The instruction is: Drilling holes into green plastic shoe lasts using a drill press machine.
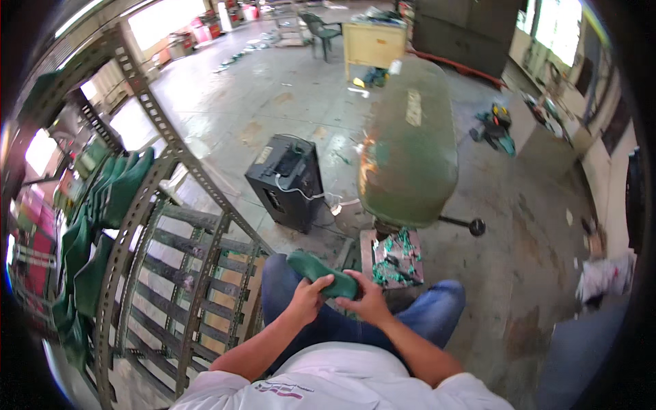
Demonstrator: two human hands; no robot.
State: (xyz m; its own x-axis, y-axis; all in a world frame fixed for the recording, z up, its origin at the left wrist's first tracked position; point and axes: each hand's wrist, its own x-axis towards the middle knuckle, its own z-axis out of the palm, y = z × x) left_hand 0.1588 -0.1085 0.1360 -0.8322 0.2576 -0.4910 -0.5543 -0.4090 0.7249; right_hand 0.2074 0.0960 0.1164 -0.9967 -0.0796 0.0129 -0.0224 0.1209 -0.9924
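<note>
A green shoe sole (316, 268), long and rounded at its ends, is held in front of my lap. My left hand (309, 298) is closed on its near left side, the thumb lying across the top. At the other end, my right hand (366, 298) grips the edge between thumb and fingers. Just beyond my hands is a metal plate (369, 263) strewn with green scraps (403, 249). It sits at the foot of a large worn green machine (410, 150), which has a black-knobbed lever (476, 227) on its right.
On my left stands a slotted metal rack (195, 273), with several green shoe-shaped pieces (126, 195) on it. A black speaker-like box (285, 181) with a white cable stands ahead. Farther back are a yellowish desk (372, 48), a green chair (321, 31) and a dark cabinet (465, 34).
</note>
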